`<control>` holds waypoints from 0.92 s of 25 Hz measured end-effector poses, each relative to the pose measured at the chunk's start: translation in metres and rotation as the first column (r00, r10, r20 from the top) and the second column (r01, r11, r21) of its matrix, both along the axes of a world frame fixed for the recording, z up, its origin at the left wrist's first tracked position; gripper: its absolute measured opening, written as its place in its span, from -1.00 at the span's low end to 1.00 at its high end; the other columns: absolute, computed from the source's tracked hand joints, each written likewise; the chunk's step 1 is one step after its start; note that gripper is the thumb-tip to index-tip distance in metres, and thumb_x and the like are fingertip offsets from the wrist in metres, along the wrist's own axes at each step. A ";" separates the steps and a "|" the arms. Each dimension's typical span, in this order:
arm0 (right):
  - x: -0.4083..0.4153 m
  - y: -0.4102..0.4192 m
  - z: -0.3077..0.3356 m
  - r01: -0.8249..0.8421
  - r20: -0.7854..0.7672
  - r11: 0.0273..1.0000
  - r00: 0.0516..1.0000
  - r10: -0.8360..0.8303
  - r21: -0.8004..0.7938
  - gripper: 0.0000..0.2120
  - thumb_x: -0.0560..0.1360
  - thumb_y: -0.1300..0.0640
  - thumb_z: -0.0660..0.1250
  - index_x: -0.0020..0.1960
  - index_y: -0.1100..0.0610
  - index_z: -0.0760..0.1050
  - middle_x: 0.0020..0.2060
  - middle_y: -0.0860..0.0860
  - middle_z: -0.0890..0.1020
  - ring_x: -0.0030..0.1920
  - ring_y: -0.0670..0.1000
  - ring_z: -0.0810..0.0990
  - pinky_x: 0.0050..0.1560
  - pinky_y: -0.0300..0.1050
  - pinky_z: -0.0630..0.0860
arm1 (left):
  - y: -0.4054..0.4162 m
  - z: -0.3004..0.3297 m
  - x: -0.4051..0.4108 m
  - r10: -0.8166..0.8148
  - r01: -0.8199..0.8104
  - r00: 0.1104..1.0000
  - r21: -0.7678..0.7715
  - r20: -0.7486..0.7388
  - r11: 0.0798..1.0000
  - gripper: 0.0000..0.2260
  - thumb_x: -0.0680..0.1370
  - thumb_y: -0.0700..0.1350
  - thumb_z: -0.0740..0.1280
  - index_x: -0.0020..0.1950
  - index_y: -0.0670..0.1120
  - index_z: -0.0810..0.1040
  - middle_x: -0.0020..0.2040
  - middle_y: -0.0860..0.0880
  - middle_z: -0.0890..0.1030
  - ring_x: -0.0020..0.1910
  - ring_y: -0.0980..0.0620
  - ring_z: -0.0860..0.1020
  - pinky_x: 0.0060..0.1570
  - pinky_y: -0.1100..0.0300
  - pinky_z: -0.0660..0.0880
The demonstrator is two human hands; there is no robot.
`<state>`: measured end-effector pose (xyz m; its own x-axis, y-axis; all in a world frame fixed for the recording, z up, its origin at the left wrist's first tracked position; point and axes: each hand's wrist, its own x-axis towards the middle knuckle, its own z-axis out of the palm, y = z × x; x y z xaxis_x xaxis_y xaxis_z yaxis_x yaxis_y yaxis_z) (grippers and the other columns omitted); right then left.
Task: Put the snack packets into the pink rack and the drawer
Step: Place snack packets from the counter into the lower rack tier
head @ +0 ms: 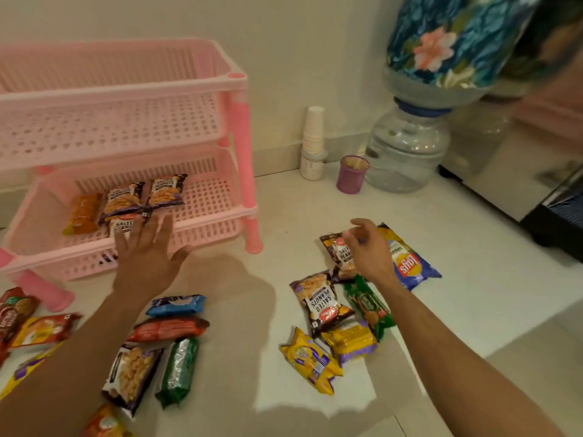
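Four packets point(126, 203) lie in my pink rack point(217, 216) (frame left); left hand point(148, 257) spread flat above them, right hand point(369, 247) loosely curled over a peanut packet point(336, 250), holding nothing.

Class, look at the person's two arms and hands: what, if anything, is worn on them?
Nothing visible is worn. Both forearms are bare up to the frame edge, with no sleeves in view. The left hand and right hand show no gloves, rings, watch or bracelets.

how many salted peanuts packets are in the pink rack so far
3, all on the middle shelf of the pink rack: two side by side at the back, one in front partly under the left hand.
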<state>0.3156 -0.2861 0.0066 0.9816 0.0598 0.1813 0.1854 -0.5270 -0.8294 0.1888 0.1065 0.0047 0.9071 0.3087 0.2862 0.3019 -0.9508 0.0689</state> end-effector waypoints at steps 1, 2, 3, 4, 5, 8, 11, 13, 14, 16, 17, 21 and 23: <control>0.006 -0.019 -0.006 0.075 -0.024 0.997 0.997 -0.075 -0.011 -0.71 0.55 0.06 0.33 0.25 0.10 0.48 0.01 0.05 0.63 0.04 0.07 0.59 -0.02 -0.15 0.42 | 0.002 0.000 0.000 -0.011 0.011 1.000 0.009 -0.013 1.000 -0.30 0.54 0.33 0.03 0.57 -0.05 0.12 0.56 -0.15 0.19 0.54 -0.21 0.07 0.42 -0.04 -0.40; 0.013 -0.038 -0.012 0.146 -0.039 0.988 0.988 -0.148 -0.047 -0.69 0.55 0.07 0.32 0.26 0.13 0.47 0.04 0.10 0.63 0.07 0.13 0.59 0.00 -0.10 0.45 | 0.003 0.000 -0.001 -0.017 0.018 0.999 0.020 -0.027 1.000 -0.28 0.53 0.34 0.03 0.57 -0.05 0.11 0.56 -0.15 0.18 0.54 -0.22 0.06 0.38 0.01 -0.46; 0.019 -0.055 -0.018 0.200 -0.047 0.975 0.978 -0.205 -0.099 -0.68 0.54 0.07 0.32 0.27 0.15 0.47 0.08 0.14 0.63 0.09 0.19 0.58 0.04 -0.02 0.49 | 0.003 -0.001 -0.001 -0.020 0.021 0.999 0.035 -0.035 0.999 -0.27 0.53 0.34 0.04 0.57 -0.06 0.11 0.56 -0.16 0.18 0.54 -0.24 0.06 0.38 0.00 -0.47; 0.025 -0.069 -0.022 0.231 -0.052 0.958 0.969 -0.243 -0.168 -0.65 0.53 0.06 0.33 0.27 0.16 0.47 0.12 0.18 0.62 0.12 0.23 0.57 0.08 0.06 0.51 | 0.003 -0.002 -0.001 -0.017 0.019 0.999 0.047 -0.041 0.999 -0.28 0.54 0.32 0.09 0.57 -0.07 0.10 0.56 -0.17 0.18 0.54 -0.25 0.06 0.41 -0.06 -0.41; 0.031 -0.081 -0.026 0.244 -0.063 0.937 0.962 -0.267 -0.251 -0.62 0.52 0.04 0.35 0.29 0.16 0.47 0.15 0.20 0.61 0.14 0.25 0.55 0.10 0.11 0.51 | 0.003 -0.002 0.000 -0.006 0.009 0.998 0.048 -0.058 0.999 -0.28 0.55 0.29 0.15 0.58 -0.06 0.08 0.56 -0.17 0.16 0.54 -0.24 0.04 0.43 -0.14 -0.32; 0.041 -0.104 -0.037 0.187 -0.173 0.861 0.939 -0.299 -0.473 -0.46 0.48 -0.11 0.38 0.37 0.11 0.40 0.21 0.22 0.57 0.21 0.28 0.51 0.14 0.14 0.46 | 0.002 0.000 0.001 0.041 -0.039 0.989 0.017 -0.140 0.999 -0.23 0.53 0.24 0.23 0.59 0.00 -0.06 0.60 -0.12 0.01 0.56 -0.17 -0.09 0.44 -0.21 -0.26; 0.045 -0.114 -0.044 0.079 -0.375 0.844 0.871 -0.317 -0.531 -0.20 0.43 -0.30 0.35 0.47 0.11 0.20 0.31 0.21 0.48 0.27 0.27 0.47 0.23 0.18 0.39 | 0.001 0.003 0.002 0.063 -0.063 0.981 0.010 -0.184 0.998 -0.20 0.52 0.25 0.24 0.59 0.00 -0.11 0.60 -0.11 -0.07 0.56 -0.15 -0.15 0.44 -0.19 -0.28; 0.050 -0.117 -0.044 0.028 -0.455 0.855 0.838 -0.303 -0.518 -0.14 0.36 -0.35 0.40 0.43 0.15 0.23 0.30 0.20 0.49 0.24 0.24 0.50 0.23 0.19 0.44 | 0.000 0.004 0.001 0.071 -0.070 0.980 0.013 -0.187 0.997 -0.18 0.51 0.25 0.26 0.59 -0.01 -0.10 0.60 -0.12 -0.07 0.56 -0.16 -0.16 0.44 -0.18 -0.28; 0.052 -0.119 -0.044 0.015 -0.474 0.863 0.831 -0.292 -0.505 -0.17 0.33 -0.34 0.43 0.37 0.17 0.31 0.25 0.19 0.52 0.18 0.21 0.54 0.19 0.17 0.48 | -0.001 0.004 0.000 0.078 -0.076 0.979 0.016 -0.188 0.997 -0.18 0.51 0.24 0.27 0.59 -0.02 -0.09 0.60 -0.12 -0.07 0.56 -0.15 -0.16 0.44 -0.18 -0.29; 0.053 -0.121 -0.044 0.047 -0.513 0.913 0.815 -0.269 -0.405 -0.28 0.30 -0.28 0.50 0.22 0.20 0.45 0.15 0.19 0.60 0.03 0.16 0.60 0.06 0.09 0.57 | -0.004 0.004 0.001 0.085 -0.087 0.979 -0.001 -0.185 0.996 -0.16 0.50 0.24 0.30 0.59 -0.03 -0.08 0.60 -0.13 -0.07 0.56 -0.15 -0.18 0.43 -0.17 -0.30; 0.051 -0.121 -0.044 0.091 -0.533 0.944 0.806 -0.257 -0.317 -0.36 0.28 -0.23 0.54 0.13 0.20 0.50 0.10 0.19 0.63 -0.04 0.14 0.62 -0.02 0.05 0.59 | -0.005 0.005 0.001 0.085 -0.089 0.980 -0.014 -0.181 0.996 -0.16 0.50 0.23 0.31 0.59 -0.03 -0.08 0.60 -0.13 -0.07 0.56 -0.14 -0.18 0.43 -0.17 -0.30; 0.044 -0.125 -0.040 0.215 -0.555 0.975 0.805 -0.210 -0.057 -0.62 0.24 -0.08 0.62 -0.16 0.11 0.53 -0.05 0.18 0.69 -0.18 0.11 0.67 -0.06 0.06 0.63 | -0.006 0.005 0.000 0.091 -0.099 0.974 -0.029 -0.208 0.995 -0.14 0.50 0.24 0.31 0.59 -0.01 -0.14 0.60 -0.11 -0.10 0.56 -0.12 -0.22 0.44 -0.16 -0.30; 0.041 -0.127 -0.033 0.230 -0.546 0.973 0.816 -0.192 0.002 -0.64 0.25 -0.04 0.62 -0.15 0.08 0.51 -0.05 0.16 0.69 -0.13 0.13 0.69 0.00 0.12 0.64 | -0.007 0.004 -0.001 0.089 -0.100 0.975 -0.043 -0.202 0.994 -0.13 0.50 0.24 0.30 0.59 0.00 -0.15 0.60 -0.11 -0.12 0.56 -0.12 -0.23 0.44 -0.14 -0.31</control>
<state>0.3564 -0.4126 -0.0267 0.9107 -0.1535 -0.3834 -0.4103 -0.4430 -0.7972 0.1878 0.0998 0.0087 0.9104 0.4053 0.0832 0.4027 -0.9141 0.0470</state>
